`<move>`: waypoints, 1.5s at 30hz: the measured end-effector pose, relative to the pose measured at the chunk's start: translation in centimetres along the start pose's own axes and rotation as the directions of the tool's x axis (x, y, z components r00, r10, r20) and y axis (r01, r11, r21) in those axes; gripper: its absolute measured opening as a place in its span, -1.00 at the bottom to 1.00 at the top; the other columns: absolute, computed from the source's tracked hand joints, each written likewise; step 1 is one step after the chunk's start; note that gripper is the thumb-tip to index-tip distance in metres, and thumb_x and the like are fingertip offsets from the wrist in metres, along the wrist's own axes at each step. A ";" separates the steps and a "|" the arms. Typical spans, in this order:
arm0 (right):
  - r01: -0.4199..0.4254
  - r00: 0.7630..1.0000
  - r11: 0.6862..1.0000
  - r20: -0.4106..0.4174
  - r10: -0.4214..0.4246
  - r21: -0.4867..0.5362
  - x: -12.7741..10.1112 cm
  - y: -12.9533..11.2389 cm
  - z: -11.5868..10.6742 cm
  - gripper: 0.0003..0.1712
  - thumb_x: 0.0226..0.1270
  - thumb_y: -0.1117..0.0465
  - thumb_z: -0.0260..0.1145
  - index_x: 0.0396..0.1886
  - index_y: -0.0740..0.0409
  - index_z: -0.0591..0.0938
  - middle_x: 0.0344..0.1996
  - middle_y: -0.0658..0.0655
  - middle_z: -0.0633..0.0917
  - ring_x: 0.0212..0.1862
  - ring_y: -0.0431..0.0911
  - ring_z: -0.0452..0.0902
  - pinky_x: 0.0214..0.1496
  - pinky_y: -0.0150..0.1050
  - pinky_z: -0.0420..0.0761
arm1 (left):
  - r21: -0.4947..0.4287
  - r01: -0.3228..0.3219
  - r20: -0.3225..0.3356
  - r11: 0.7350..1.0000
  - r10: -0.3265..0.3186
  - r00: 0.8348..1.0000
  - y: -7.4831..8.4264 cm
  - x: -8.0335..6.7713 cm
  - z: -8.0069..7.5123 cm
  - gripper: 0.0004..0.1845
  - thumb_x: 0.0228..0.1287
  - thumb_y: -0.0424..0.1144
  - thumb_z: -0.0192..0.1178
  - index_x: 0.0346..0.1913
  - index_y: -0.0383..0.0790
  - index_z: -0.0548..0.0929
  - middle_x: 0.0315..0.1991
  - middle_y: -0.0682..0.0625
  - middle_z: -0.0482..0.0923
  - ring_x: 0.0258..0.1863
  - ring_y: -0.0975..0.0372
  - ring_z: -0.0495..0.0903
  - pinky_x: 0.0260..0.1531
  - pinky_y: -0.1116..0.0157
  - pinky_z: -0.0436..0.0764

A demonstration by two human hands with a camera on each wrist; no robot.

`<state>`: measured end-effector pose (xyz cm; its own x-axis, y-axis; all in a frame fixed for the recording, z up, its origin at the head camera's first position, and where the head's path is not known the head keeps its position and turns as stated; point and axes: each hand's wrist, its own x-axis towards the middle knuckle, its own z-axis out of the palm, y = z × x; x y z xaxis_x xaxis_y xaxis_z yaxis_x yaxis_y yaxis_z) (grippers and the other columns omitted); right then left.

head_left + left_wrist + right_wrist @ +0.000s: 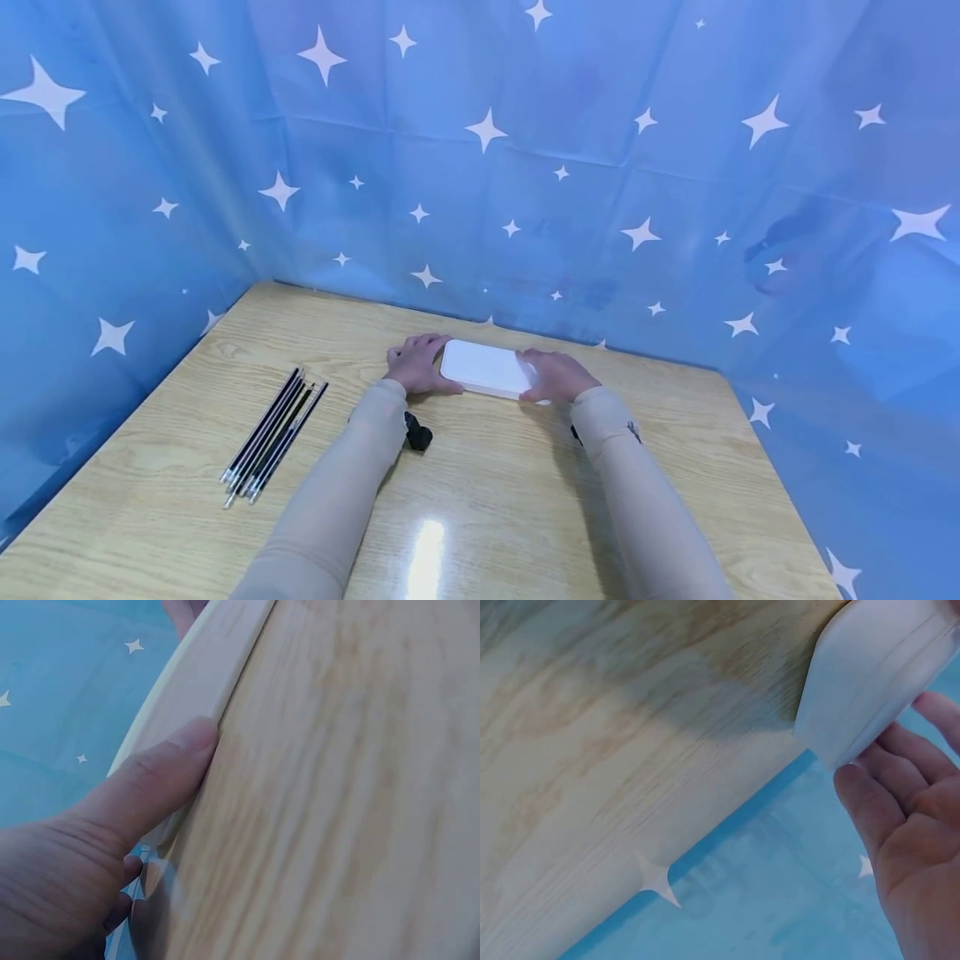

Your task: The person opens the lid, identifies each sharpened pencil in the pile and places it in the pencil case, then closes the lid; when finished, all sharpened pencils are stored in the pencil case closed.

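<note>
A flat white box (483, 367) with rounded corners is near the back edge of the table, with a hand at each end. My left hand (422, 365) grips its left end; in the left wrist view the thumb (176, 757) presses along the near side wall, and the other fingers are mostly hidden. At the opposite end, my right hand (555, 377) holds the box between thumb and fingers. The right wrist view shows those fingertips (855, 784) touching the edge of the white box (870, 682). Whether the right end is slightly raised, I cannot tell.
Several dark pencils (273, 437) lie in a loose bundle on the left part of the wooden table (480, 492). A blue curtain (525, 208) with white stars hangs behind and beside the table. A black wrist device (417, 433) shows under the left sleeve.
</note>
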<state>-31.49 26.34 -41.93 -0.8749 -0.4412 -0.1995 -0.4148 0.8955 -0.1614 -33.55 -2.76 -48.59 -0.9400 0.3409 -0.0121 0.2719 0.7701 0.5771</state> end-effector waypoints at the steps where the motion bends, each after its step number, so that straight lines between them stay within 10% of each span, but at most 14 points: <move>1: 0.005 1.000 1.000 -0.004 -0.006 -0.006 0.0 0.0 0.0 0.00 0.22 -0.09 0.52 0.54 0.20 0.31 0.44 0.26 0.41 0.42 0.24 0.33 0.43 0.14 0.33 | 0.003 -0.003 -0.005 1.000 0.003 1.000 0.0 0.0 0.0 0.17 -0.09 0.35 0.52 0.59 0.06 0.23 0.56 -0.05 0.15 0.48 -0.08 0.11 0.23 -0.21 0.13; 45: -0.056 0.996 0.998 0.069 0.054 0.022 0.9 -0.7 -0.4 0.11 0.11 -0.13 0.54 0.55 0.22 0.28 0.41 0.29 0.45 0.38 0.24 0.38 0.39 0.14 0.38 | 0.036 0.022 -0.026 0.999 -0.021 0.999 -0.1 0.1 0.4 0.18 -0.18 0.40 0.53 0.56 0.12 0.28 0.53 -0.03 0.16 0.45 -0.04 0.14 0.25 -0.19 0.11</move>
<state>-32.07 25.38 -41.57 -0.8768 -0.3948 -0.2744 -0.3594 0.9173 -0.1716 -33.63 -2.56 -48.96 -0.9505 0.3107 -0.0030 0.2586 0.7964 0.5466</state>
